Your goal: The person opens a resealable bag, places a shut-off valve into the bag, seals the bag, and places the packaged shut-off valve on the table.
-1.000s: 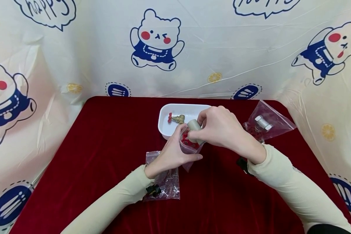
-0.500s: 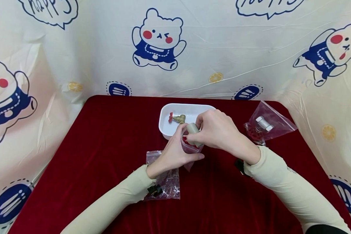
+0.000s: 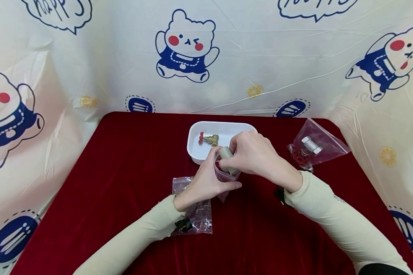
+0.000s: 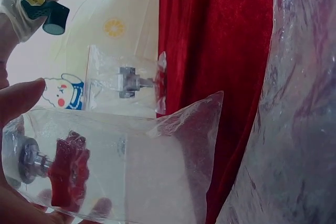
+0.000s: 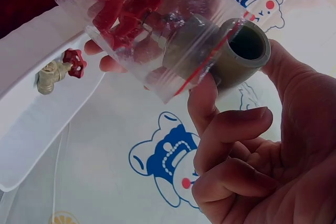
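Note:
My left hand (image 3: 210,183) holds a clear zip bag (image 4: 152,182) by its sides. In the bag's mouth sits a grey plastic valve (image 3: 226,154) with a red handwheel (image 5: 128,14), wheel inside. My right hand (image 3: 254,152) pinches the grey valve between thumb and fingers, and its round open pipe end sticks out past the bag's red seal line in the right wrist view. The left wrist view shows the red wheel and metal stem through the plastic. Part of the valve body is hidden behind my fingers in the head view.
Behind my hands stands a white tray (image 3: 192,151) holding a small brass valve with a red wheel (image 3: 210,139). To the right lies another bag (image 3: 330,147) with a silver-white valve. A flat clear bag (image 3: 201,221) lies beneath my left wrist. Red cloth covers the table (image 3: 124,164).
The grey valve has gone slightly lower into the bag, and my right hand has shifted a little left and down with it. My left hand keeps its grip, drifting slightly right.

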Available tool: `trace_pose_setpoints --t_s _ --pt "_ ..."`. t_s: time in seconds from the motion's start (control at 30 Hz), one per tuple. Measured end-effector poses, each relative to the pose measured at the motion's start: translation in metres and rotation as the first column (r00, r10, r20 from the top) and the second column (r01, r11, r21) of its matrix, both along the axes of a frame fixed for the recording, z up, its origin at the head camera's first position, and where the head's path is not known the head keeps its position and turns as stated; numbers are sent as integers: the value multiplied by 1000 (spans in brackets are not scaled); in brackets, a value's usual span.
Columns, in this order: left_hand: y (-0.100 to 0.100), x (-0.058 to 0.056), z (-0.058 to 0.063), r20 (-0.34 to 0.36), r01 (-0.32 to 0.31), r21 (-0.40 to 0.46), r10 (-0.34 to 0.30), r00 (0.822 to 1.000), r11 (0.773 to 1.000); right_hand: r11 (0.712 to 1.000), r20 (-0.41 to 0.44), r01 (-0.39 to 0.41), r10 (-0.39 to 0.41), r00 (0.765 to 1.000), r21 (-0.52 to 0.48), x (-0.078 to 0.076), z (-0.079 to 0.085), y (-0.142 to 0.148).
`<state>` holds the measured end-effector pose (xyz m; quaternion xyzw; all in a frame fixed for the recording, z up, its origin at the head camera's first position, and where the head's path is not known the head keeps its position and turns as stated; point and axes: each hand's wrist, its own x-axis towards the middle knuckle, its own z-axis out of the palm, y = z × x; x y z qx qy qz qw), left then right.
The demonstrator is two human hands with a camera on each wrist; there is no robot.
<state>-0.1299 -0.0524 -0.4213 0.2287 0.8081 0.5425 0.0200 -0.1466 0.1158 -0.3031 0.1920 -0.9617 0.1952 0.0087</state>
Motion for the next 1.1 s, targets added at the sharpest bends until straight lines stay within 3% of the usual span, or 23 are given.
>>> trace_pose_setpoints --t_s 1.1 --pt "5 2 3 10 -39 2 39 999 999 994 81 -113 112 990 13 -3 -20 -9"
